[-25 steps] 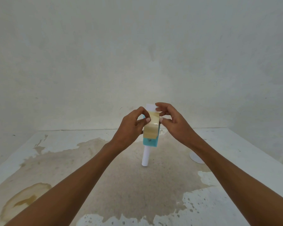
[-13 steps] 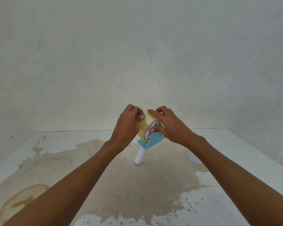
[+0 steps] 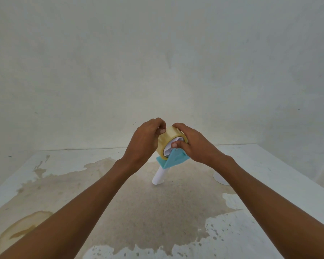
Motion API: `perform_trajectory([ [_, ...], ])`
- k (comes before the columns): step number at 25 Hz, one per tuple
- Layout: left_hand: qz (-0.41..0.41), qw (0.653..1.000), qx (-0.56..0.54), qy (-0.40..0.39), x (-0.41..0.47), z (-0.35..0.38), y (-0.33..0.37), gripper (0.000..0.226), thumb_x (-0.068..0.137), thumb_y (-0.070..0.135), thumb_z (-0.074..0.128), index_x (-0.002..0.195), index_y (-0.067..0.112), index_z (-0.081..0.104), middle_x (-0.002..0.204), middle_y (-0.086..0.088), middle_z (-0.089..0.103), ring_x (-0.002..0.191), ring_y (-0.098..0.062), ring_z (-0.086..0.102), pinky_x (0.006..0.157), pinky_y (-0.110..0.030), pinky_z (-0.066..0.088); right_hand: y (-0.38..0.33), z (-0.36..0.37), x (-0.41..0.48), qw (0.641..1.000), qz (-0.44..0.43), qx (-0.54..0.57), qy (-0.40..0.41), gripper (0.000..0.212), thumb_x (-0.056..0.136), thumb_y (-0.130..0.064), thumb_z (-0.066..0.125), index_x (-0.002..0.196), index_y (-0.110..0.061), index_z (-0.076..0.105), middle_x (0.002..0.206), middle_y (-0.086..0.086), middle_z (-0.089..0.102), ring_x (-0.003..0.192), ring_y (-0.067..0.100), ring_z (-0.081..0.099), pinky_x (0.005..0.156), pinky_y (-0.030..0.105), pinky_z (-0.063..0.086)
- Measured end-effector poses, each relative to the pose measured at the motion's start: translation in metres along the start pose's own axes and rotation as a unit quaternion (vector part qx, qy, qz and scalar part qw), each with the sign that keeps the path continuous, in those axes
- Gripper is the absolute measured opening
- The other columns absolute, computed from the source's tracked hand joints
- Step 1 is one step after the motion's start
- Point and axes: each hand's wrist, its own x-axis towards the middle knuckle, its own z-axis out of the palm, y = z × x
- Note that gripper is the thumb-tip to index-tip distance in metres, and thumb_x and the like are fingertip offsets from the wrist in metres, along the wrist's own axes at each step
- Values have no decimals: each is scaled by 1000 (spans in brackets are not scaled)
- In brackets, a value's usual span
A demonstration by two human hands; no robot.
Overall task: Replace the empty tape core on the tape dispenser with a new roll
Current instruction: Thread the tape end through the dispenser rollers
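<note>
1. The tape roll (image 3: pixel 167 140) is a full roll of tan-clear packing tape. It looks light but firm. I judge the wound band stiff under the fingers, its smooth outer face a little slick, and the core liable to dent under a hard squeeze. The safest hold is across the outer band or on the two flat sides.
2. The tape dispenser (image 3: pixel 174 160) has a blue frame and a white handle (image 3: pixel 159 177). It reads as light, rigid plastic. No cutting blade shows, so fingers are best kept to the flat of the frame and the handle.
3. The left hand (image 3: pixel 144 144) is curled over the left and far side of the roll. Its thumb lies on the outer band, and it grips the roll.
4. The right hand (image 3: pixel 196 144) arches its fingers over the top right of the roll. Its thumb presses at the white hub inside the core, so it too grips the roll. Its palm covers the right end of the blue frame.
5. The roll sits between the two hands, above the stained bench (image 3: pixel 64 184), with its open side turned to the near right.
6. The blue frame touches the roll from just below. The handle slants down to the left, and whether its end rests on the bench I cannot tell.
7. The roll appears to be on the hub. Whether it is pushed fully home is hidden by the thumb.
8. A white round object (image 3: pixel 219 179) lies on the bench to the right, partly behind the right forearm. It may be the empty core, but I cannot tell.
</note>
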Motion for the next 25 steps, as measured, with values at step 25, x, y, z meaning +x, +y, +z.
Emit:
perform_trajectory([
  [25,-5,996,-19,-82,15,-12,11,6,96,11,57,92,7,56,82,-7,67,74,-24,59,66,-36,49,7,3,0,997,35,65,-14,46,104,-25,41,149,-29,32,129,7,46,118,19,51,100,40,48],
])
